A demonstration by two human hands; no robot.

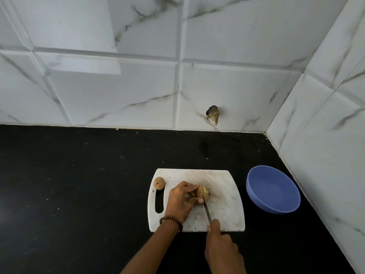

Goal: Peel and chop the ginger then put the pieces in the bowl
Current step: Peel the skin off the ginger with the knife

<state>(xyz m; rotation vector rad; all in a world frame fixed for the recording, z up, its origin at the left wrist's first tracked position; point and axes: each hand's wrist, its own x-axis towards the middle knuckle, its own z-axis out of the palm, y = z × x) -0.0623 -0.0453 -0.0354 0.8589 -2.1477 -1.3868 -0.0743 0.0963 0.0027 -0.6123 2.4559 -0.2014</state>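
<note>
2 bare hands are at work on a white cutting board (227,194) that lies flat on a black counter (79,184). The left hand (182,200) is curled over a chunk of ginger (204,192) near the middle of the board and holds it down, with the thumb and fingers wrapped round its left part. The ginger is light brown, and its right end sticks out past the fingers. The right hand (221,248) is at the near edge of the board, closed round the handle of a knife (207,211), and its first finger points forward along the top of the blade. The handle is hidden inside the hand. The thin blade points away from the person, and its far end meets the ginger just beside the left thumb. 1 small round piece (159,183) of ginger sits alone at the far left corner of the board, just above the long slot cut in the board. A blue bowl (273,189) stands on the counter just to the right of the board, apart from it and near the side wall. A string of brown beads (171,220) goes round the left wrist. Behind the counter the wall is made of big white tiles (118,86) with grey lines like marble, and 1 tile has a dark broken spot (213,115) low down, above the board.
</note>
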